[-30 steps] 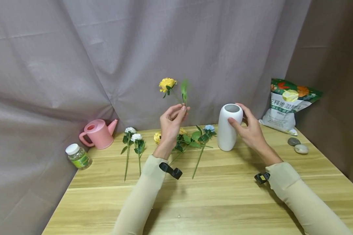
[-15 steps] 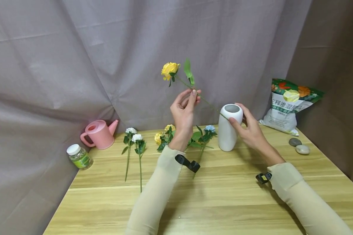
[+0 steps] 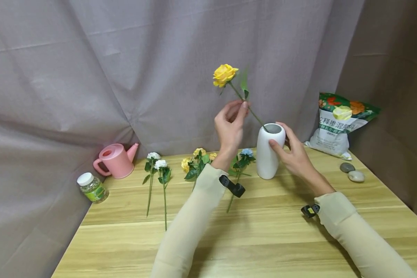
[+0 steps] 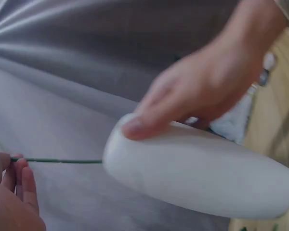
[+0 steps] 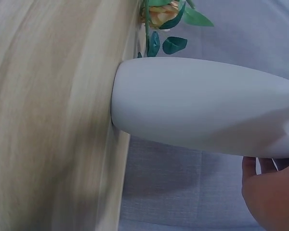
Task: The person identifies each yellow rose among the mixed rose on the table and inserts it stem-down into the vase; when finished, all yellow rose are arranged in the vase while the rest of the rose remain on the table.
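Note:
My left hand (image 3: 230,125) pinches the green stem of a yellow rose (image 3: 224,75) between thumb and fingers. The stem slants down to the right, and its lower end is inside the mouth of a white vase (image 3: 268,158). In the left wrist view the stem (image 4: 62,161) runs from the fingertips to the vase rim. My right hand (image 3: 295,150) grips the upper part of the vase, thumb in front and fingers behind. The vase stands upright on the table, as the right wrist view also shows. How deep the stem reaches is hidden.
Two white flowers (image 3: 160,164), several yellow roses (image 3: 185,165) and a blue flower (image 3: 247,152) lie on the wooden table (image 3: 264,239). At left are a pink watering can (image 3: 118,162) and a lidded jar (image 3: 93,189). A fertilizer bag (image 3: 337,129) and two stones (image 3: 356,176) are at right.
My left hand has moved right and up with the yellow rose, and the stem's lower end has entered the vase mouth. The right hand has kept its hold on the vase.

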`<control>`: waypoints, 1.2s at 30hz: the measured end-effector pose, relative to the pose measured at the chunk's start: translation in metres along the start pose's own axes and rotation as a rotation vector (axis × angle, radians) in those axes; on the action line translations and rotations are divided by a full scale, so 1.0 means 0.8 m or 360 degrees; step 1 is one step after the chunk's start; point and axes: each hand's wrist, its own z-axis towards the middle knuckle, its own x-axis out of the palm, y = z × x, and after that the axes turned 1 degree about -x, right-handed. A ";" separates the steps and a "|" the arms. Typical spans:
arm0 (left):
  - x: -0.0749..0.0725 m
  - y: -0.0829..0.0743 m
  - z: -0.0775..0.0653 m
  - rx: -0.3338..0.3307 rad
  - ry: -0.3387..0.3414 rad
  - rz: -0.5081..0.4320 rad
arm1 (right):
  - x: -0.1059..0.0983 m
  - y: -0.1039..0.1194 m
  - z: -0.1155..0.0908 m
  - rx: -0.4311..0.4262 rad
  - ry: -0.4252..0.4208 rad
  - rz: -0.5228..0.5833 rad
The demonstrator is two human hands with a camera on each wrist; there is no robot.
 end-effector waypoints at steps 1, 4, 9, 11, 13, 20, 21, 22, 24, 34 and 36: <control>0.003 0.003 -0.003 -0.0003 0.0035 0.0097 | 0.000 0.000 0.000 -0.0003 -0.0005 0.0003; 0.011 0.013 -0.013 -0.0014 0.0129 0.0362 | 0.000 -0.001 -0.002 -0.0011 -0.0016 0.0006; 0.017 0.028 -0.030 -0.0038 0.0250 0.0580 | 0.001 -0.002 -0.003 0.0005 0.0001 -0.0022; 0.019 0.033 -0.036 -0.0070 0.0273 0.0627 | 0.001 -0.003 -0.003 0.0020 0.0009 -0.0038; 0.021 0.037 -0.039 -0.0096 0.0276 0.0669 | 0.001 -0.002 -0.004 0.0027 0.0011 -0.0051; 0.022 0.041 -0.044 -0.0095 0.0297 0.0845 | 0.001 0.001 -0.004 0.0011 0.0009 -0.0053; 0.022 0.042 -0.044 -0.0088 0.0309 0.0858 | 0.000 0.002 -0.004 0.0014 0.0011 -0.0051; 0.022 0.042 -0.044 -0.0086 0.0320 0.0867 | 0.000 0.003 -0.004 0.0018 0.0015 -0.0051; 0.022 0.043 -0.046 -0.0082 0.0345 0.0887 | -0.001 0.004 -0.005 0.0033 0.0024 -0.0055; -0.023 0.040 -0.065 -0.0066 0.0556 0.0641 | 0.002 0.000 -0.004 0.0066 0.0013 0.0008; -0.042 0.041 -0.068 -0.0056 0.0560 0.0623 | 0.001 0.001 -0.004 0.0080 0.0004 0.0016</control>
